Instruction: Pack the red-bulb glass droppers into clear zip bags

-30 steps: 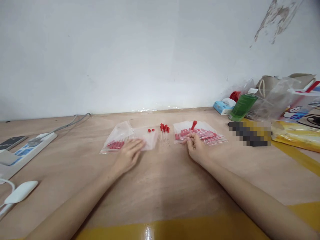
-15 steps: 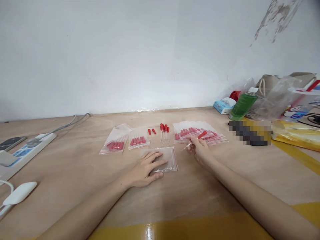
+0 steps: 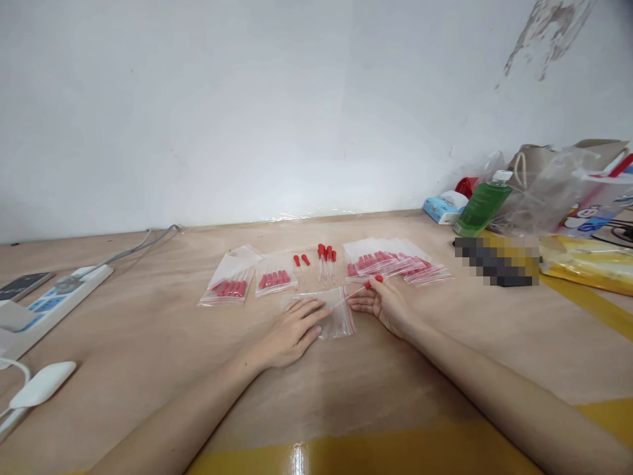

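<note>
My left hand (image 3: 294,330) lies with fingers spread on a clear zip-lock bag (image 3: 341,322), whose red-lined mouth faces right. Between the fingers of my right hand (image 3: 383,305) is a dropper (image 3: 374,282) with a red rubber bulb. Its thin clear stem points left, at the mouth of the bag; how far it reaches inside I cannot tell. Loose droppers (image 3: 325,254) lie in a cluster behind the bag, and two more droppers (image 3: 301,260) lie just left of them.
Filled bags of droppers lie at left (image 3: 230,284), beside it (image 3: 274,276), and in an overlapping pile (image 3: 390,260) at right. A power strip (image 3: 54,307) and phone (image 3: 24,285) sit far left. A green bottle (image 3: 482,204), tissue pack (image 3: 442,208) and plastic bags (image 3: 544,191) stand back right.
My right hand has moved slightly left with the dropper, bringing its stem to the bag's mouth. My left hand stays on the bag, its fingers a little closer together.
</note>
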Available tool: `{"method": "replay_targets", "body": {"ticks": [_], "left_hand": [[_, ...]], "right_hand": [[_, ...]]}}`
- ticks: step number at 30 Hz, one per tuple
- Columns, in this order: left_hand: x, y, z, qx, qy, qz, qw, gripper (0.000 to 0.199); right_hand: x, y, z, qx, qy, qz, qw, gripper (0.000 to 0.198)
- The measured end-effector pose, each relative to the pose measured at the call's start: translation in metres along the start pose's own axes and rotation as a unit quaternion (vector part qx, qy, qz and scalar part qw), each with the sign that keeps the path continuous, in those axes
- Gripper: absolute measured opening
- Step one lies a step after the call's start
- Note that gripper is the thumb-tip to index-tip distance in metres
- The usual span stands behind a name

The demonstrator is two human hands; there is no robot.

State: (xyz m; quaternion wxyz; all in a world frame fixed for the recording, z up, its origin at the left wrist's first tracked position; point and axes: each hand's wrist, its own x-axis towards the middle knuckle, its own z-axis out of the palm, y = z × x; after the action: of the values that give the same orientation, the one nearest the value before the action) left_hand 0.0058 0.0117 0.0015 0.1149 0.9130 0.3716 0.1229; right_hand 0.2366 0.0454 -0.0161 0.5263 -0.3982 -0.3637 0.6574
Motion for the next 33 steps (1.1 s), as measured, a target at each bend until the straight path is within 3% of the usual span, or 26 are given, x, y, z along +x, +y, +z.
{"method": "replay_targets", "body": {"ticks": [2,11,16,19,28,30,33], "left_hand": [[0.001,-0.001,0.002,-0.014,0.011,-0.006,1.000,0.046],[0.000,0.001,0.002,-0.067,0.064,-0.033,0.995,0.053],[0.002,-0.001,0.006,-0.071,0.064,-0.020,0.995,0.052],[0.002,-0.001,0.008,-0.081,0.067,-0.015,0.994,0.051],[-0.006,-0.014,-0.008,-0.107,0.049,0.007,0.993,0.040],[-0.007,-0.017,-0.009,-0.110,0.044,0.018,0.993,0.040],[-0.008,-0.019,-0.008,-0.119,0.043,0.017,0.992,0.039]], "right_hand": [[0.001,-0.004,-0.004,0.000,-0.017,0.009,1.000,0.028],[0.000,-0.015,-0.020,-0.203,-0.128,-0.054,0.969,0.031],[-0.007,-0.009,-0.011,-0.182,-0.261,-0.069,0.945,0.026],[-0.010,-0.005,-0.005,-0.157,-0.309,-0.064,0.936,0.026],[0.004,-0.005,-0.022,-0.227,-0.246,-0.063,0.940,0.028],[0.004,-0.010,-0.022,-0.280,-0.255,-0.096,0.921,0.027],[-0.001,-0.018,-0.018,-0.360,-0.306,-0.142,0.870,0.029]]}}
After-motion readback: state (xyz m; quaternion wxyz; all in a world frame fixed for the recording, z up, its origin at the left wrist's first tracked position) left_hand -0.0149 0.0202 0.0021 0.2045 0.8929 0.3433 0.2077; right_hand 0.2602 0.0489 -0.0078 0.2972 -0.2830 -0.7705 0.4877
